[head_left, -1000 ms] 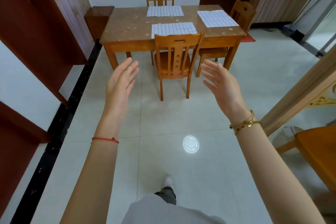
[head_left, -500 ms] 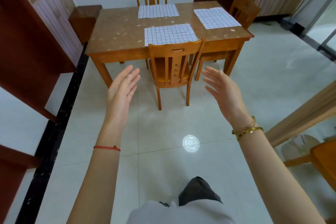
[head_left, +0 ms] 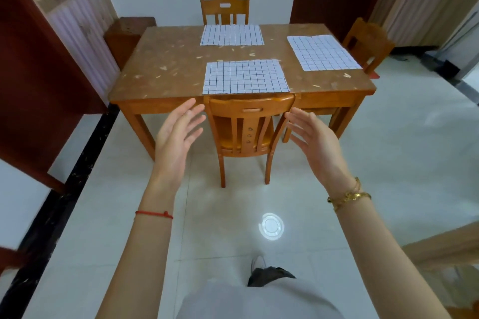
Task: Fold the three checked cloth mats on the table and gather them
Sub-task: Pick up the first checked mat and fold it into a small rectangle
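Note:
Three white checked cloth mats lie flat and unfolded on a brown wooden table (head_left: 166,67). The near mat (head_left: 245,76) sits at the front edge, the far mat (head_left: 231,35) at the back edge, and the right mat (head_left: 322,52) near the right side. My left hand (head_left: 176,137) and my right hand (head_left: 315,142) are raised in front of me with fingers straight and palms facing each other, short of the table. Both hold nothing.
A wooden chair (head_left: 250,134) is pushed in at the near side of the table, between my hands. Another chair (head_left: 225,10) stands at the far side and a third chair (head_left: 368,41) at the right end. A dark red cabinet (head_left: 39,65) lines the left.
I have walked closer to the table. The table and mats now appear larger and nearer. My hands stay raised and empty, now flanking the near chair's back.

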